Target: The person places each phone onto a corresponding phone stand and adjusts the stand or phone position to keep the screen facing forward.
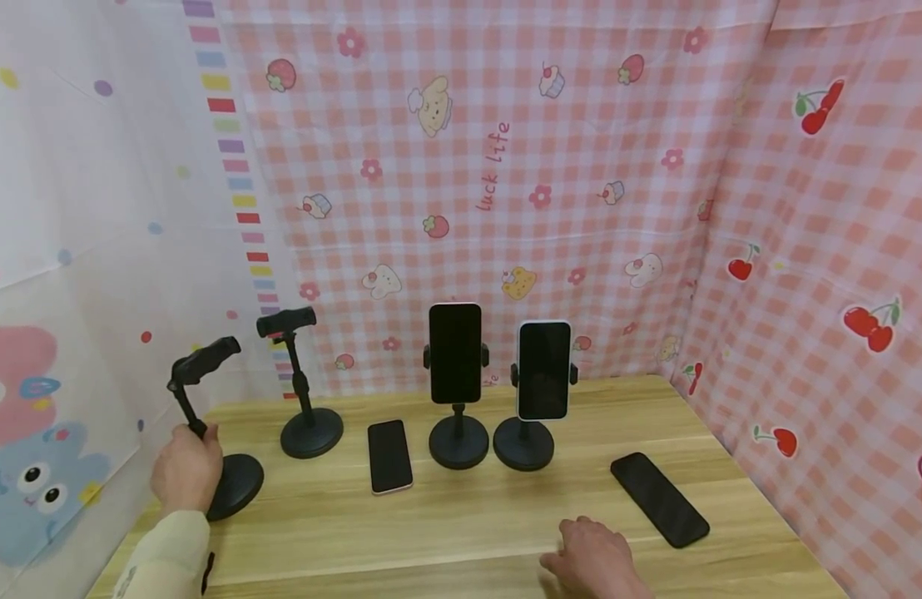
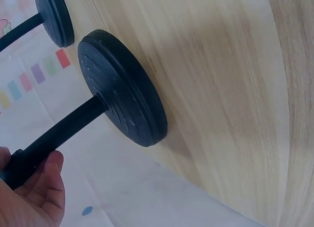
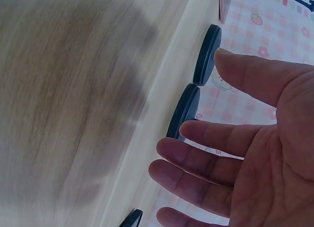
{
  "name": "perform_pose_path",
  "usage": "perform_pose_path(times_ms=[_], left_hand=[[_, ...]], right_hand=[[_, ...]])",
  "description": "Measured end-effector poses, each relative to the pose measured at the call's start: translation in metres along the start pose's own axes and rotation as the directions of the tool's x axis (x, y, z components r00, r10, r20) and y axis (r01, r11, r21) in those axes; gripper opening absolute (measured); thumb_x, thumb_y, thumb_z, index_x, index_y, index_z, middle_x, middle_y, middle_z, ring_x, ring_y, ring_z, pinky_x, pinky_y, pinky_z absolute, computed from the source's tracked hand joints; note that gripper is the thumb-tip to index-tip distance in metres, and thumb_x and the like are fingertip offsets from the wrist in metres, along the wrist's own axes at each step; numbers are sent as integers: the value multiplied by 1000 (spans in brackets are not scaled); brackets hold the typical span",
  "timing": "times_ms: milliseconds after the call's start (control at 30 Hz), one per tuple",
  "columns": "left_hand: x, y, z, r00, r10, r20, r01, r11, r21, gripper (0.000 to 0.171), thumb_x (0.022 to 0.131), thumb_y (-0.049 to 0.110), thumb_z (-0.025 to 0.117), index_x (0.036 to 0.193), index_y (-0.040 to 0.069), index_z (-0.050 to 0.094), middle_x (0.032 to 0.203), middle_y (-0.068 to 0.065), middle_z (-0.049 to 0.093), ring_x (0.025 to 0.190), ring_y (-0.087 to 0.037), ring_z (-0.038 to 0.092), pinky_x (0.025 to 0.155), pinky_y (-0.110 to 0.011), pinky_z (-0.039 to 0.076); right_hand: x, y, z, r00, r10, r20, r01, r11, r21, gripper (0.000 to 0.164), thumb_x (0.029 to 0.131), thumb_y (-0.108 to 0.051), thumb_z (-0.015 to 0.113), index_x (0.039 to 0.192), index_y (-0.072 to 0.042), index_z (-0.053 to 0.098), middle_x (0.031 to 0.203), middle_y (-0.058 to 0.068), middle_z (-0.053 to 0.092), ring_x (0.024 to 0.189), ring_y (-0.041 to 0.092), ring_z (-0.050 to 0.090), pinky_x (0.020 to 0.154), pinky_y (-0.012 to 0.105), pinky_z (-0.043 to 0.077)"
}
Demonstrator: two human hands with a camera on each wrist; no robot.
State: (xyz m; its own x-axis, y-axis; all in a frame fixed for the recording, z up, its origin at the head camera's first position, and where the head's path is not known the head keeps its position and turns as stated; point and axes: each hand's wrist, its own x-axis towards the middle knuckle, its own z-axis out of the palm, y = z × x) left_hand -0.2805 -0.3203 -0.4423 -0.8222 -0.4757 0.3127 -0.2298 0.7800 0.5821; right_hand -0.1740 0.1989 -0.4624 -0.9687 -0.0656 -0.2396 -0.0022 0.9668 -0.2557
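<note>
At the left end of the table my left hand [image 1: 186, 468] grips the upright stem of a black phone stand [image 1: 238, 485], whose clamp is at the top with no phone in it. The left wrist view shows the thumb and fingers around the stem, above the round base [image 2: 122, 87]. Whether that base touches the table I cannot tell. My right hand [image 1: 592, 556] holds nothing near the front edge, its fingers extended and spread in the right wrist view. Closest to it, on its right, lies a black phone [image 1: 660, 499].
A second phone stand [image 1: 311, 432] without a phone is behind the left one. Two further stands carry upright phones, a black one [image 1: 455, 353] and a white-framed one [image 1: 544, 370]. Another phone [image 1: 389, 457] lies flat between them. Patterned cloth [image 1: 491, 166] hangs around the wooden table [image 1: 446, 532].
</note>
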Motion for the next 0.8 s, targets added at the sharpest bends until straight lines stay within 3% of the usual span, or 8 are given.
perform_pose_path(times_ms=[233,467,667,800], left_hand=[[-7,4,4,999,35,-32,-36,999,-36,40,100,20,43,98,-19,49,89,-49,57,73,-60,54,58,-65,43],[-13,8,5,995,93,-20,-93,995,-23,42,101,18,41,102,-23,46,85,-48,56,66,-58,54,56,-66,44],[-22,10,7,993,111,-26,-112,994,-21,40,100,18,42,98,-22,47,82,-47,56,66,-58,55,55,-66,44],[-31,14,6,987,159,-33,-159,987,-20,38,100,18,43,92,-19,48,75,-42,57,60,-54,55,51,-63,44]], right_hand=[[0,-1,-1,1000,20,12,-20,1000,2,42,80,-41,71,96,-4,64,83,9,59,73,25,53,74,54,50],[-2,-2,-1,1000,6,-9,-6,1000,-11,43,79,-41,71,98,-3,65,84,9,60,75,25,55,72,53,50],[-2,-3,-1,1000,4,-14,-4,1000,-11,43,79,-42,71,98,-4,65,85,9,60,76,26,55,72,53,50],[-2,-4,-2,1000,8,-11,-8,1000,-12,44,79,-42,71,99,-3,65,87,10,61,77,26,56,73,54,50]])
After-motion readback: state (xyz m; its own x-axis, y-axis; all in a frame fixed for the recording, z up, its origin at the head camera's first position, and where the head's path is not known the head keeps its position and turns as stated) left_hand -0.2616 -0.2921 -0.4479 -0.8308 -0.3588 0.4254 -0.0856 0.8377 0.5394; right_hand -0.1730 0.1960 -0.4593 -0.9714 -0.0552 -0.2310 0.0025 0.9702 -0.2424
